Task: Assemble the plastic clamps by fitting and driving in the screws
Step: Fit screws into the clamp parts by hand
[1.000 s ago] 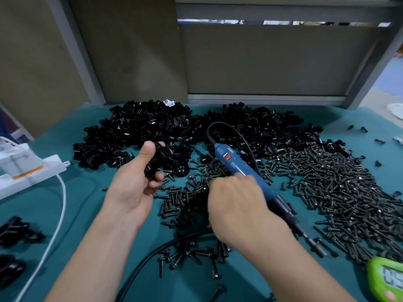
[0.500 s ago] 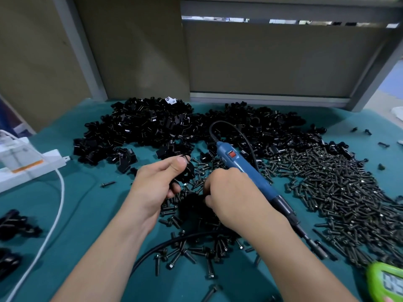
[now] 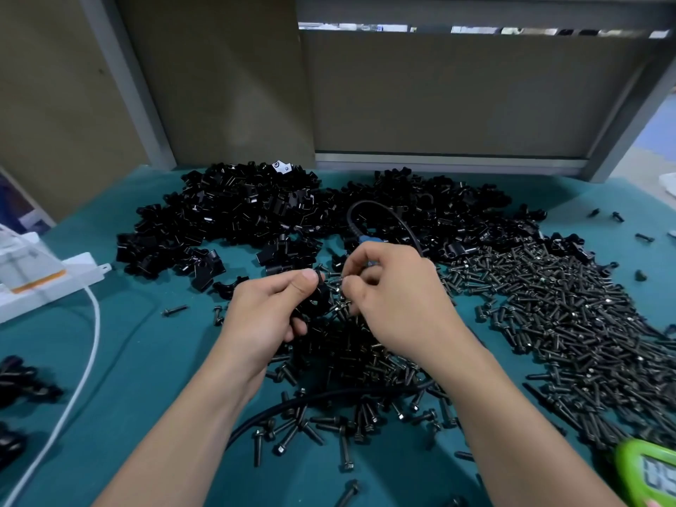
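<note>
Hands drawn together since earlier | left hand (image 3: 267,312) grip pinches black plastic clamp (image 3: 317,300) | right hand (image 3: 395,298) grip pinches dark threaded screw (image 3: 335,278), seemingly touching clamp | both above teal counter (image 3: 146,360)

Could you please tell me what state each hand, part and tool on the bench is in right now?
Left hand: grips a clamp.
Right hand: pinches a screw.
Screw: points toward the clamp, not driven in.
Screwdriver: mostly hidden behind the right hand.
Timer: display showing digits.
</note>
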A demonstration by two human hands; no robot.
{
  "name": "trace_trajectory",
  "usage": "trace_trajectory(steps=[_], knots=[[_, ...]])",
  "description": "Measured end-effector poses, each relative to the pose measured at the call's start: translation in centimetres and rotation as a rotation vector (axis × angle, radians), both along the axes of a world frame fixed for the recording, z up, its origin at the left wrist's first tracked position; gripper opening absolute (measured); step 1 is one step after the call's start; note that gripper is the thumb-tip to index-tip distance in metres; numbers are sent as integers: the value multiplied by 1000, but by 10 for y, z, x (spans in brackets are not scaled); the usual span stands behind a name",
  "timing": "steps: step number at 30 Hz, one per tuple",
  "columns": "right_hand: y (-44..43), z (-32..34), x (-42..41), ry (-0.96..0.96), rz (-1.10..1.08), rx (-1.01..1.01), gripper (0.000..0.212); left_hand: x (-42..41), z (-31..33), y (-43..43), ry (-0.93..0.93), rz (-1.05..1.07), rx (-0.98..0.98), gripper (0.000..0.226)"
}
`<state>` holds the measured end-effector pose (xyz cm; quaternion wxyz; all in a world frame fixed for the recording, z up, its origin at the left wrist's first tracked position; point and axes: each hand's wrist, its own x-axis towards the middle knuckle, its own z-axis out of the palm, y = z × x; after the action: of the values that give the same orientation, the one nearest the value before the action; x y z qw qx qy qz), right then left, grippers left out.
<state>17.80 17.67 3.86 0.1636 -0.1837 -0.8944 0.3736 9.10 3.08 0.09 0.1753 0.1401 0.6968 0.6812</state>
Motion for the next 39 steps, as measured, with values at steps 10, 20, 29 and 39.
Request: trace_trajectory(steps=[10, 20, 29, 39], knots=[[-10, -4, -1, 133, -51, -135, 15, 4, -2, 2, 50, -108, 41, 41], [-13, -5, -1, 244, -101, -257, 17, 9, -3, 8, 62, -198, 147, 32], [-14, -18, -5, 296, -160, -465, 13, 10, -6, 9, 160, -108, 121, 26], [-4, -17, -4, 275, -129, -524, 20, 8, -7, 9, 106, -154, 101, 35]])
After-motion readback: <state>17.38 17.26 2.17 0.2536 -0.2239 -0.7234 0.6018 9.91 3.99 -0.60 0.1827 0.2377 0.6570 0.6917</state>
